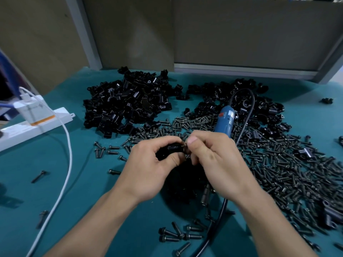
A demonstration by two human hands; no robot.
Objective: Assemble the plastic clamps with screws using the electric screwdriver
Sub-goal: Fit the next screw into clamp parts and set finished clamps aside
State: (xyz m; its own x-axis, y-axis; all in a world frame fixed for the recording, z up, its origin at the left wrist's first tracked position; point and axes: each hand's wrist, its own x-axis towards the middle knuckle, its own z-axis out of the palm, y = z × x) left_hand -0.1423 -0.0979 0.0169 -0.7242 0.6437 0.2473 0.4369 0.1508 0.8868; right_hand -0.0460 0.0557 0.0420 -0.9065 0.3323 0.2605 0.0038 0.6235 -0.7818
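Holding black plastic clamp (pixel 172 148) in curled left hand (pixel 148 164), over mid worktop (pixel 89 191); pinching small screw (pixel 185 145) at its end with right hand (pixel 213 158) — tip hidden by fingers. Just behind: blue cylindrical electric screwdriver (pixel 225 121) on matte dark screws (pixel 278 164). Farther back, glossy clamp heap (pixel 130 101). Open teal felt leftward, up to white cable (pixel 64 173) and power strip (pixel 33 125) — cut off at frame edge.

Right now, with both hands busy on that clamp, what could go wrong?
The screw pinched in the right hand at the clamp in the left hand could slip and get lost among the loose screws below.
The electric screwdriver lies on the heap with its black cord passing under the right wrist; grabbing it may snag the cord and scatter parts.
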